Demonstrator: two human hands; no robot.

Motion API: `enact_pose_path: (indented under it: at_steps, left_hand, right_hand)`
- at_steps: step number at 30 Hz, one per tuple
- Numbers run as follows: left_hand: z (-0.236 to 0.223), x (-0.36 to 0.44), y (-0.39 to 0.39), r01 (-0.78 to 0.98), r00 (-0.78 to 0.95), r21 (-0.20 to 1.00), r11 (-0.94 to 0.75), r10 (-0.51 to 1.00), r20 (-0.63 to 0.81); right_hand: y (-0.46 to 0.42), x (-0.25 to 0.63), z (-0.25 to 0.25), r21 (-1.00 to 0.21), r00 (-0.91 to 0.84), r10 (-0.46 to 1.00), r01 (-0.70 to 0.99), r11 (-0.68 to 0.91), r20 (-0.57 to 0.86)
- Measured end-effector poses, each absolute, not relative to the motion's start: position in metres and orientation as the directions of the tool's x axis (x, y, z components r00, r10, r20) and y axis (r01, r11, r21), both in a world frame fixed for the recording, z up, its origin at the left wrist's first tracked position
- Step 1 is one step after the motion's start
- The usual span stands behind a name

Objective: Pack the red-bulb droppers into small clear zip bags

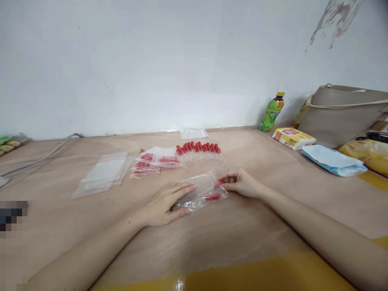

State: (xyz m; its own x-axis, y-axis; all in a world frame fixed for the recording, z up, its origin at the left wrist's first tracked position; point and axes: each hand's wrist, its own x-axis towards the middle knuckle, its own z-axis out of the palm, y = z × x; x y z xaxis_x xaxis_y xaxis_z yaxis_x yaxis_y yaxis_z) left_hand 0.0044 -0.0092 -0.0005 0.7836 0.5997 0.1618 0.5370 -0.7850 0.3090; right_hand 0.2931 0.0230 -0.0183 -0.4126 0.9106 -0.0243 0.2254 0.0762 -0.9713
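Note:
A clear zip bag [197, 198] lies on the table with its mouth towards the right. My left hand [165, 205] rests on the bag's left end, fingers stretched out and thumb apart. One dropper with a red bulb [213, 197] is inside the bag. At the mouth, my right hand [239, 183] is closed in a pinch on a second red-bulbed dropper [218, 184], whose glass end points into the bag. Beyond the hands lies a row of loose droppers [198, 148], red bulbs away from me. Filled bags [145, 167] with red bulbs showing are piled to its left.
Unfilled zip bags [103, 171] are stacked at left, and another flat bag [194, 133] lies by the wall. A grey cable [51, 151] crosses the far left. At right stand a green bottle [272, 112], tissue pack [293, 138], blue-white packet [333, 159] and beige bag [342, 115].

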Motion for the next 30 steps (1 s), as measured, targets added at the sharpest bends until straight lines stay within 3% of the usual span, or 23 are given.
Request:
enact_pose_path:
  at_steps: [3, 7, 13, 18, 22, 26, 30]
  left_hand:
    - [0.000, 0.005, -0.009, 0.532, 0.784, 0.312, -0.787, 0.597, 0.169]
    - [0.000, 0.006, -0.008, 0.527, 0.784, 0.310, -0.791, 0.594, 0.180]
    - [-0.005, 0.004, -0.006, 0.538, 0.789, 0.285, -0.793, 0.593, 0.160]
    - [-0.004, 0.004, -0.004, 0.538, 0.804, 0.258, -0.802, 0.580, 0.127]
    - [-0.002, 0.006, -0.005, 0.536, 0.817, 0.222, -0.814, 0.567, 0.105]
    - [-0.002, 0.006, -0.005, 0.534, 0.823, 0.208, -0.820, 0.560, 0.097]
    - [-0.002, 0.006, -0.007, 0.529, 0.822, 0.220, -0.820, 0.559, 0.107]
  right_hand:
    - [0.021, 0.284, -0.020, -0.953, -0.438, 0.899, 0.273, 0.129, -0.004]
    - [0.016, 0.277, -0.018, -0.958, -0.347, 0.938, 0.274, 0.084, -0.017]
    - [0.015, 0.278, -0.013, -0.915, -0.487, 0.870, 0.313, 0.254, 0.075]
    - [0.048, 0.293, -0.013, -0.872, -0.098, 0.990, 0.471, 0.134, 0.100]
    - [0.092, 0.301, -0.009, -0.780, 0.155, 0.973, 0.625, 0.036, 0.169]
    - [0.125, 0.297, -0.007, -0.706, 0.240, 0.957, 0.706, -0.059, 0.160]
    - [0.139, 0.289, -0.008, -0.706, 0.273, 0.958, 0.696, -0.131, 0.091]
